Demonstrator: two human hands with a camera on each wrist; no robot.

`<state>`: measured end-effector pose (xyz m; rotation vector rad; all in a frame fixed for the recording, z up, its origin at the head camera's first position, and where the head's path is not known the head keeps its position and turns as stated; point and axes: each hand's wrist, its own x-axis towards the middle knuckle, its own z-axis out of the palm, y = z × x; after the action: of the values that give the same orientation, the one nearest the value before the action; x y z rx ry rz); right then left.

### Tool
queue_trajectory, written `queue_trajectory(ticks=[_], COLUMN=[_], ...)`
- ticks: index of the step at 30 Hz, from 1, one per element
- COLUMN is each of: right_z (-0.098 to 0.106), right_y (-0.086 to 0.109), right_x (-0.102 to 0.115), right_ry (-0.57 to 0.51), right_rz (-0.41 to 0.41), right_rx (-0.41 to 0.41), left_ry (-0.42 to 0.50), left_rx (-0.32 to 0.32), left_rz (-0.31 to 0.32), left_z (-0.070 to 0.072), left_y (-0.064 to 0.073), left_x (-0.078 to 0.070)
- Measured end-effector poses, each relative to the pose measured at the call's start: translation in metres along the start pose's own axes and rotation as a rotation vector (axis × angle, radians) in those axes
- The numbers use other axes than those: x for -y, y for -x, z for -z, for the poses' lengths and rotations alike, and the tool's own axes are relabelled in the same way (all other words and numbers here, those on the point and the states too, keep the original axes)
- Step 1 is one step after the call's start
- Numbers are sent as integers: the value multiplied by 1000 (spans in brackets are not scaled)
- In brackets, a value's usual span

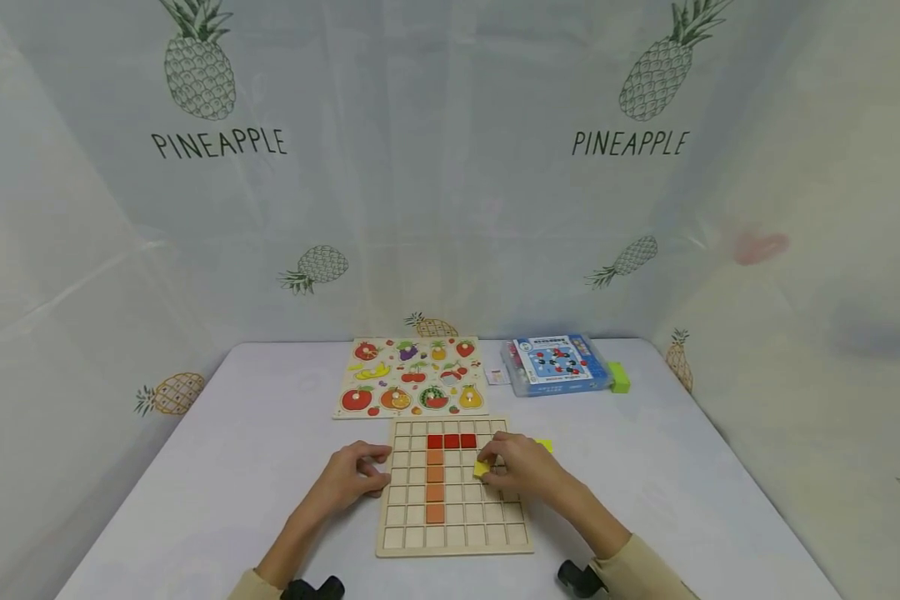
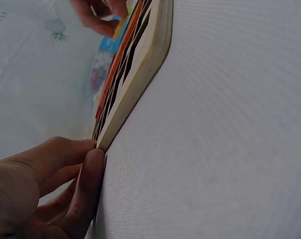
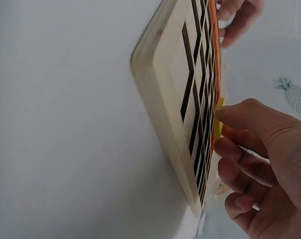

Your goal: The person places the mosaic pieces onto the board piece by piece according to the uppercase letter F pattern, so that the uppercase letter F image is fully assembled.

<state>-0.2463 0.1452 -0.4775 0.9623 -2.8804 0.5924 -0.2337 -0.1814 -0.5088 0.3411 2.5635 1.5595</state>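
Observation:
A wooden grid board point(image 1: 412, 540) lies on the table between the hands. On it are red square tiles point(image 1: 452, 442) in a short row and several orange tiles point(image 1: 435, 474) in a column below the row's left end. My right hand point(image 1: 525, 467) pinches a yellow square tile point(image 1: 481, 470) between thumb and finger, over the board's right half. In the right wrist view the yellow tile point(image 3: 219, 119) stands tilted near the board's surface. Fingertips of my left hand point(image 1: 348, 477) touch the board's left edge, thumb and forefinger apart along it.
Behind the grid board lies a fruit-picture board point(image 1: 412, 377). To its right sit a blue box point(image 1: 558, 365) and a green block point(image 1: 618, 377). More yellow point(image 1: 545, 445) shows beyond my right hand, partly hidden. A pineapple-print curtain point(image 1: 435, 192) surrounds the white table point(image 1: 217, 492).

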Motion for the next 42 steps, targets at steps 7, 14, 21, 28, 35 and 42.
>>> queue_trajectory(ticks=[7,14,21,28,35,42], right_z=[-11,-13,-15,-17,-18,-18], right_y=[-11,-18,-22,-24,-26,-25], right_x=[9,19,24,24,23,23], right_ry=[5,-11,-25,-32,-50,-58], right_rz=[35,62,71,71,59,41], right_rx=[9,12,32,49,64,67], left_ry=[8,-32,-48,-32,-49,-56], left_rx=[1,-3,-4,0,-6,-5], left_rz=[-2,-22,-25,-37,-28,-22], left_z=[-2,-1,0,0,0,0], left_y=[-2,-3,-1,1,-1,-1], left_x=[-2,-1,0,1,2,2])
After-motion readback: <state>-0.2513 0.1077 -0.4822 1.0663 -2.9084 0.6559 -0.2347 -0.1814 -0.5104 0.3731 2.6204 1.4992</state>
